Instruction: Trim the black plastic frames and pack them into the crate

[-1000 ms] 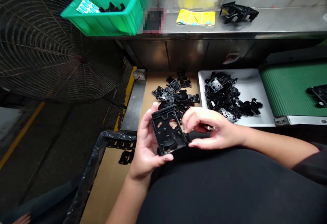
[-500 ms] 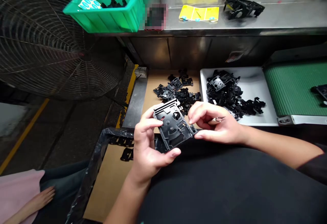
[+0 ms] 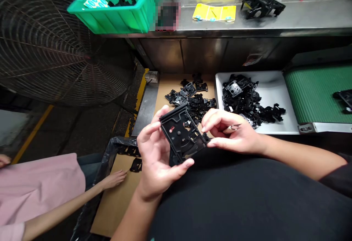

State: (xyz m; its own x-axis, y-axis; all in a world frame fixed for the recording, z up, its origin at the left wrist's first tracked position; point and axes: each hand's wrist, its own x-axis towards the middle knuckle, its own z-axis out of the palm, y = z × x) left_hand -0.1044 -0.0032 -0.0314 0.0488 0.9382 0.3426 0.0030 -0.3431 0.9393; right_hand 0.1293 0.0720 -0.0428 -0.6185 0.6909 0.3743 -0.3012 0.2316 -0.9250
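Note:
My left hand grips a flat black plastic part, shaped like a molded frame with holes and ridges, by its left side and lower edge. It is tilted, its face towards me. My right hand pinches the small tab at the part's right corner between thumb and fingertip. A small silver metal item shows at the curled fingers of that hand; its kind is unclear. Behind the held part, a pile of similar black parts lies on brown cardboard.
A white tray holds more black parts, beside a green conveyor belt. A green bin stands on the metal shelf. At left are a large fan and a co-worker's hand over a cardboard-covered box.
The held part has tipped, and its face looks darker. My left hand has shifted slightly left. A co-worker's arm has reached in from the left towards the box.

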